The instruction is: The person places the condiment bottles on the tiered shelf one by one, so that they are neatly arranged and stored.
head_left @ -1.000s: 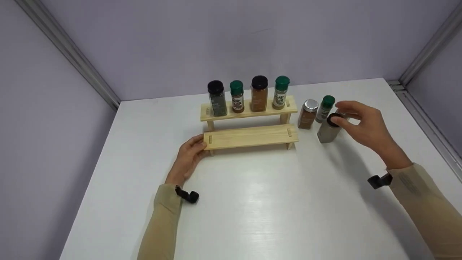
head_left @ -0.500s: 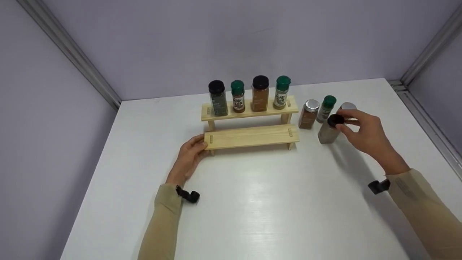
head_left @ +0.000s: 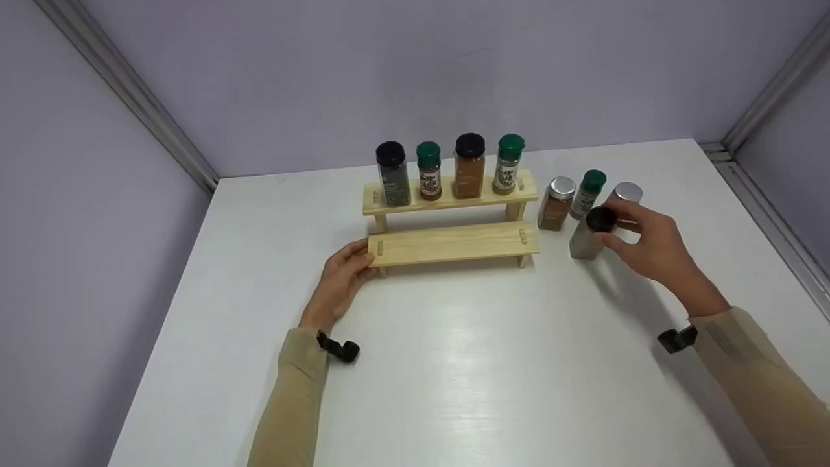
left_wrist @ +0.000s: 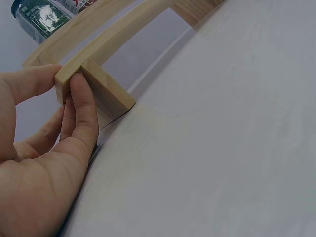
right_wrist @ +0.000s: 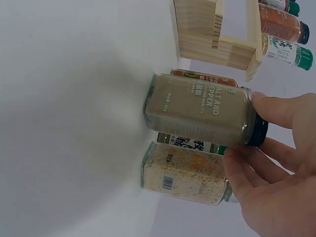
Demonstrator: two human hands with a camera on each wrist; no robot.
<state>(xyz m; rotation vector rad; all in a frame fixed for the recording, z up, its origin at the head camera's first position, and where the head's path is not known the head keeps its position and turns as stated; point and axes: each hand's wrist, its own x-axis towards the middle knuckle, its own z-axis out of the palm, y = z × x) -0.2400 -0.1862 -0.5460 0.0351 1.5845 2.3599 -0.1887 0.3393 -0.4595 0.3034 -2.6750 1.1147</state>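
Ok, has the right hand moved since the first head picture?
Yes: against the wooden rack in the head view, the right hand has moved down the picture and slightly left.

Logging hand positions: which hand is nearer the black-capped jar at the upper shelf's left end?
Left. The left hand, in front and left of that jar, pinches the lower shelf; the right hand holds another jar beyond that shelf's right end.

walls: plain pale lilac-grey, back (head_left: 292,84) / left (head_left: 71,233) / right (head_left: 804,123) | back wall: thin scuff line (head_left: 474,52) | corners: grey metal posts (head_left: 137,97), both sides | metal rail (head_left: 781,233) past table's right edge | table (head_left: 259,214): white, smooth | light: soft glare patch (head_left: 463,389) front-centre
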